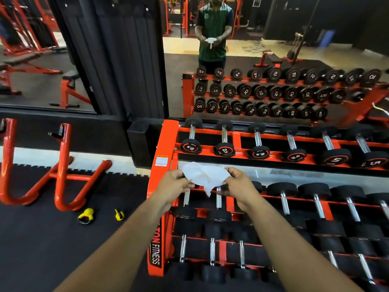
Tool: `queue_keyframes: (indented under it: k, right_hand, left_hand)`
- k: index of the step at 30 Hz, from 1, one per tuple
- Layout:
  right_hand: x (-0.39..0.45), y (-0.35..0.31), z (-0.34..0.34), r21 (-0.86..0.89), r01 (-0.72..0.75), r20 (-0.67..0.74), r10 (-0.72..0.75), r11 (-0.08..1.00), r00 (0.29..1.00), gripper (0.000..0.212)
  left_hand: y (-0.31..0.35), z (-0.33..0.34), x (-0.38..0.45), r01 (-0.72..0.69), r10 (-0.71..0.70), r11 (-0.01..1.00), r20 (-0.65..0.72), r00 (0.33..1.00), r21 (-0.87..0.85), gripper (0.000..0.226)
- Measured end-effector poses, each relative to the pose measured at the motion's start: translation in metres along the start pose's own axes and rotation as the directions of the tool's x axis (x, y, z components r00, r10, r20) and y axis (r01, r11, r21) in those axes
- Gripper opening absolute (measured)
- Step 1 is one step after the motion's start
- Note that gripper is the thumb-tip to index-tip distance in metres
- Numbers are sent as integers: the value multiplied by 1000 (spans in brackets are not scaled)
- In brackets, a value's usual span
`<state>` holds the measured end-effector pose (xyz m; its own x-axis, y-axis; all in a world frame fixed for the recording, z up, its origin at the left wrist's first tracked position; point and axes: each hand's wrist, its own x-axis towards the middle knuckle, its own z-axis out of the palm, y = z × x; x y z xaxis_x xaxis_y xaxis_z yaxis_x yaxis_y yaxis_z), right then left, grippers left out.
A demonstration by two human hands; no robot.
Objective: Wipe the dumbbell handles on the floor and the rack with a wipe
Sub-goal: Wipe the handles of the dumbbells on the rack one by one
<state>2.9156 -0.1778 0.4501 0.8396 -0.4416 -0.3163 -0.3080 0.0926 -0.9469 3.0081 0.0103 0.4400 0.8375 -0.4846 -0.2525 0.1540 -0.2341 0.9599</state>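
Note:
A white wipe (202,175) is stretched between my two hands in front of the orange dumbbell rack (163,144). My left hand (175,184) pinches its left edge and my right hand (239,182) pinches its right edge, with a corner of the wipe hanging down. Black dumbbells with chrome handles (224,137) lie in three tiers on the rack, the top row marked 2.5 and 5. My hands hover above the middle tier's leftmost dumbbells (219,200), not touching them.
A wall mirror (273,49) behind the rack reflects the rack and a person holding the wipe. Two small yellow kettlebells (86,216) sit on the black floor mat at left, near curved orange frame legs (61,186). Benches stand reflected at far left.

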Motion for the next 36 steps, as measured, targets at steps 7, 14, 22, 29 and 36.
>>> queue_keyframes:
  k: [7,14,22,29,36]
  right_hand:
    - [14,-8,-24,97,-18,22,16,995,1000,21]
    - [31,-5,-63,87,22,40,-26,996,999,23]
    - [49,5,-90,-47,18,96,-14,999,995,22]
    - [55,9,-102,120,-2,77,-7,993,997,15]
    - [43,-8,-84,130,-139,311,92,982,946,48]
  left_hand:
    - [20,57,-1,72,-67,979,32,997,-192,27]
    - [15,121,26,39,-50,998,-221,974,-54,59]
    - [22,140,30,-22,9,999,-278,961,-42,41]
    - [23,123,25,0,-84,951,-257,963,-310,12]
    - [28,112,22,-44,-23,942,-194,981,-334,11]
